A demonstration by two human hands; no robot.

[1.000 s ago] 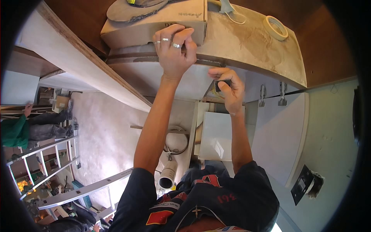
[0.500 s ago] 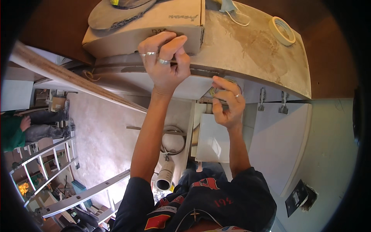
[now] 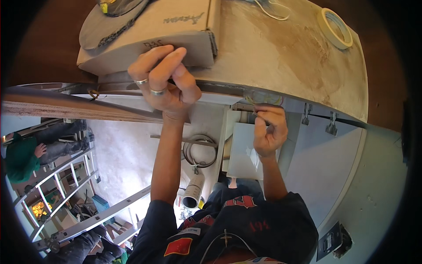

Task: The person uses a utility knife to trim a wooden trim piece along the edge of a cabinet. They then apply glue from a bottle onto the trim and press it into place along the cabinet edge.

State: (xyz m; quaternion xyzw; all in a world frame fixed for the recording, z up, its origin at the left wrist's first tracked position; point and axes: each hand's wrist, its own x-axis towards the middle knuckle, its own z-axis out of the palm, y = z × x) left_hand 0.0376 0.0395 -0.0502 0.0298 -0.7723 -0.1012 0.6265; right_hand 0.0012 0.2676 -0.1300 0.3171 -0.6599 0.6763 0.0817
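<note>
My left hand (image 3: pixel 165 83), with rings on two fingers, is raised in front of the cardboard box (image 3: pixel 184 53) on the shelf. Its fingers curl in toward the thumb; whatever they may hold is hidden. Farther right, just under the front edge of the shelf (image 3: pixel 281 57), my right hand (image 3: pixel 270 134) is pinched. Something small and dark may show at its fingertips, too small to name. Behind those fingertips, a clear round thing with yellow-green strands (image 3: pixel 263 97) shows at the shelf's underside.
A cap (image 3: pixel 112 22) lies on the box; a tape roll (image 3: pixel 335 28) sits at the shelf's right end. Metal hinges (image 3: pixel 331 124) hang below. A long board (image 3: pixel 88 108) spans the left. Lower left are a ladder (image 3: pixel 110 211) and a person in green (image 3: pixel 24 156).
My view has shifted. My left hand sits lower and farther left against the box; my right hand's fingers have drawn closer together. The long board now appears flatter.
</note>
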